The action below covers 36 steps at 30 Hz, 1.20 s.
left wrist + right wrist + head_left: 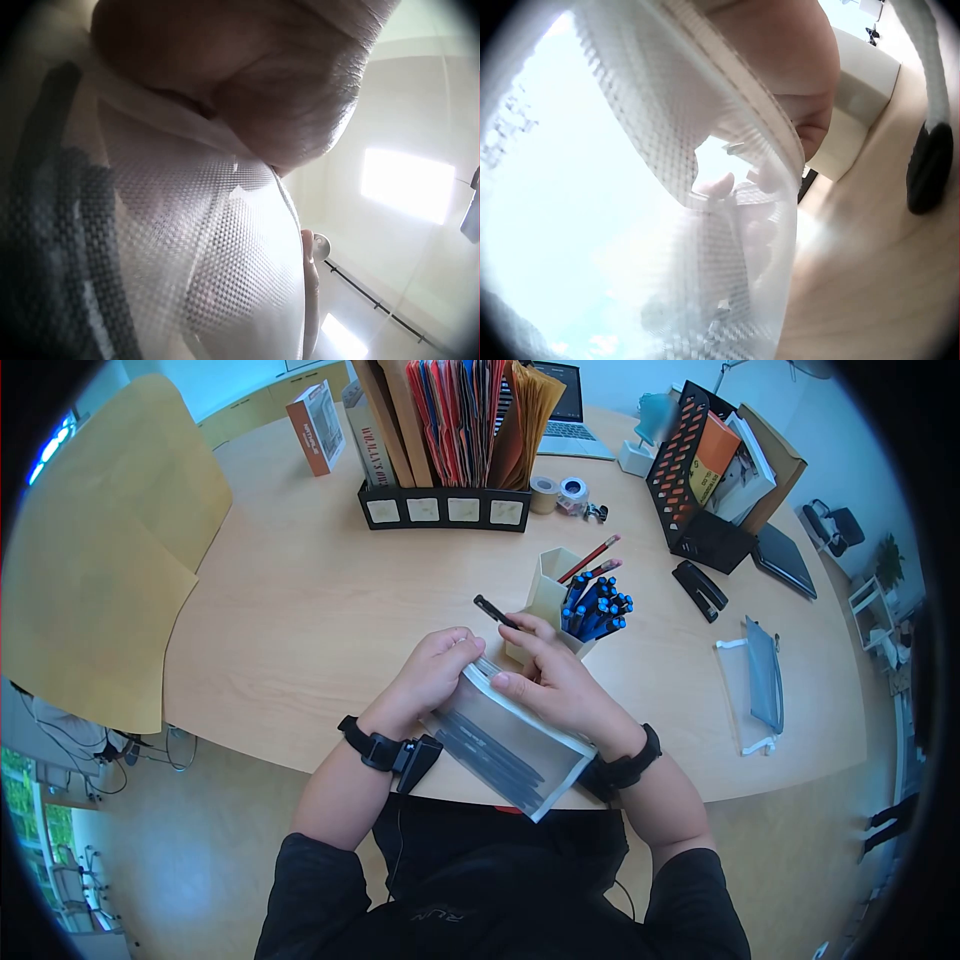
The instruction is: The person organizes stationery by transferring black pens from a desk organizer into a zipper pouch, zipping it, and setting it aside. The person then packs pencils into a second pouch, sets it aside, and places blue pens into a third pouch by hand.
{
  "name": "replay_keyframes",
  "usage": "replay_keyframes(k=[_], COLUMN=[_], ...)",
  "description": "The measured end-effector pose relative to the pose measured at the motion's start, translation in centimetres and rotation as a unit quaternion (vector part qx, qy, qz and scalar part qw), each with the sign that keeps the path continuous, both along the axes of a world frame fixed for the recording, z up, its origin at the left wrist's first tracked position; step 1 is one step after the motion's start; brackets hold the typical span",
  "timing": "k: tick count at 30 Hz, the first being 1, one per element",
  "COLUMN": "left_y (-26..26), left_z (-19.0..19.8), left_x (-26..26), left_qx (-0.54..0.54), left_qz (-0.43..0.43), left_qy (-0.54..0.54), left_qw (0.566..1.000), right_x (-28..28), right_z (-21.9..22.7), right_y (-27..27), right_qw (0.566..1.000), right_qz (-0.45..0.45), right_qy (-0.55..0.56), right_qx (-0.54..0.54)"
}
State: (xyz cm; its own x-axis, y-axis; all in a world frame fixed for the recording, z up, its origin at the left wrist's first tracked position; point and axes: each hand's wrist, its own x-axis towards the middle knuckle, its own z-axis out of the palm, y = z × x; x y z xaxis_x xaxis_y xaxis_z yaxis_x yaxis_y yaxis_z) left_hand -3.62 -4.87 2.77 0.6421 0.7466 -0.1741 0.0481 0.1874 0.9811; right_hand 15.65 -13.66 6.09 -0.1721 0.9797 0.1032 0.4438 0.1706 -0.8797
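Observation:
A translucent mesh zip pouch (520, 745) with a white edge slants over the table's near edge, several dark pens (482, 752) showing through it. My left hand (430, 670) pinches its upper left corner. My right hand (562, 678) lies along the pouch's upper edge and holds a black pen (488, 606) that points up and left from the fingers. In the left wrist view, the mesh (225, 240) hangs under the left hand (255, 82). In the right wrist view, the pouch's zip edge (735, 82) passes below the right hand (787, 52).
Just beyond the right hand stands a cream pen holder (547, 582) with blue-capped pens (598, 605) and pencils (590, 558). To the right lie a stapler (700, 590) and another pouch (750, 690). A file rack (442, 508), tape rolls (572, 493) and a laptop (575, 445) are farther back.

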Motion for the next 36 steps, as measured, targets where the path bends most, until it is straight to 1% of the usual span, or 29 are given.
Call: replay_keyframes(k=[3, 5, 6, 8, 9, 11, 13, 15, 16, 17, 18, 19, 21, 22, 23, 24, 25, 26, 27, 28, 29, 30, 31, 32, 33, 34, 35, 36], left_y=[-0.1, 0.0, 0.0, 0.0, -0.1, -0.3, -0.3, -0.3, -0.3, -0.3, -0.2, -0.1, 0.0, 0.0, 0.0, 0.1, 0.1, 0.1, 0.1, 0.0, 0.0, 0.1, 0.3, 0.4, 0.4, 0.3, 0.3, 0.3], left_z=[0.0, -0.1, 0.0, 0.1, 0.3, 0.9, 0.7, 0.6, 0.5, 0.5, 0.3, 0.1, 0.0, -0.1, -0.1, -0.1, 0.1, 0.3, 0.6, 1.0, 1.2, 1.2, 1.0, 0.9, 0.9, 0.9, 0.9, 0.8], left_x=[0.1, 0.2, 0.1, 0.0, -0.1, -0.1, 0.0, 0.0, -0.1, -0.1, -0.1, -0.1, -0.1, 0.1, 0.1, 0.1, 0.1, 0.1, 0.1, 0.1, 0.0, -0.2, -0.3, -0.4, -0.4, -0.4, -0.4, -0.4], left_qx=[0.015, 0.035, 0.035, 0.043, 0.043, 0.010, 0.011, 0.012, 0.019, 0.025, 0.025, 0.021, 0.018, 0.038, 0.058, 0.058, 0.051, 0.045, 0.045, 0.051, 0.057, 0.058, 0.074, 0.090, 0.090, 0.108, 0.125, 0.125], left_qz=[0.006, 0.012, 0.014, 0.006, 0.008, 0.010, 0.012, 0.014, 0.019, 0.023, 0.025, 0.027, 0.032, 0.045, 0.056, 0.054, 0.080, 0.105, 0.101, 0.134, 0.166, 0.162, 0.178, 0.193, 0.186, 0.203, 0.220, 0.215], left_qy=[-0.006, -0.001, -0.002, -0.018, -0.018, -0.026, -0.035, -0.044, -0.049, -0.055, -0.055, -0.058, -0.058, -0.060, -0.062, -0.059, -0.072, -0.085, -0.083, -0.082, -0.080, -0.079, -0.087, -0.095, -0.093, -0.116, -0.140, -0.139], left_qw=[1.000, 0.999, 0.999, 0.999, 0.999, 1.000, 0.999, 0.999, 0.998, 0.998, 0.998, 0.998, 0.998, 0.996, 0.995, 0.995, 0.993, 0.990, 0.990, 0.986, 0.981, 0.982, 0.977, 0.972, 0.974, 0.966, 0.957, 0.959], right_x=[0.0, 0.3, 0.4, 0.5, 0.5, 0.6, 1.1, 1.7, 2.0, 2.3, 2.6, 2.8, 3.1, 3.4, 3.8, 4.2, 4.6, 5.0, 5.3, 5.6, 5.8, 6.0, 6.1, 6.2, 6.3, 6.5, 6.7, 6.8], right_z=[0.2, 0.8, 1.1, 1.7, 2.2, 2.9, 3.1, 3.1, 3.1, 3.0, 3.0, 3.0, 2.9, 2.8, 2.5, 2.3, 2.0, 1.7, 1.5, 1.6, 1.7, 1.9, 1.8, 1.7, 1.5, 1.3, 1.1, 0.9], right_y=[-0.3, -0.7, -1.0, -1.7, -2.0, -2.6, -2.9, -3.0, -3.2, -3.4, -3.6, -3.8, -3.8, -3.8, -3.7, -3.6, -3.5, -3.5, -3.4, -3.4, -3.4, -3.4, -3.4, -3.4, -3.4, -3.4, -3.4, -3.4], right_qw=[1.000, 0.993, 0.993, 0.975, 0.968, 0.969, 0.969, 0.979, 0.979, 0.993, 0.997, 0.997, 0.997, 0.997, 0.999, 0.999, 0.999, 0.998, 0.995, 0.995, 0.996, 0.996, 0.996, 0.997, 0.996, 0.995, 0.996, 0.995], right_qz=[-0.001, -0.008, -0.007, -0.027, -0.028, -0.011, 0.005, 0.041, 0.042, 0.044, 0.045, 0.047, 0.049, 0.051, 0.047, 0.042, 0.039, 0.018, -0.003, -0.007, -0.024, -0.042, -0.047, -0.061, -0.075, -0.082, -0.072, -0.061], right_qy=[0.015, 0.034, 0.034, 0.012, -0.010, -0.014, -0.019, -0.043, -0.043, -0.051, -0.058, -0.058, -0.016, -0.014, -0.003, 0.009, 0.011, 0.033, 0.055, 0.057, 0.027, -0.002, 0.000, -0.026, -0.052, -0.049, -0.035, -0.020], right_qx=[0.018, 0.112, 0.112, 0.220, 0.248, 0.247, 0.246, 0.197, 0.197, 0.097, -0.004, -0.004, -0.050, -0.051, -0.014, 0.023, 0.023, 0.052, 0.082, 0.082, 0.077, 0.072, 0.073, 0.040, 0.006, 0.006, -0.036, -0.077])
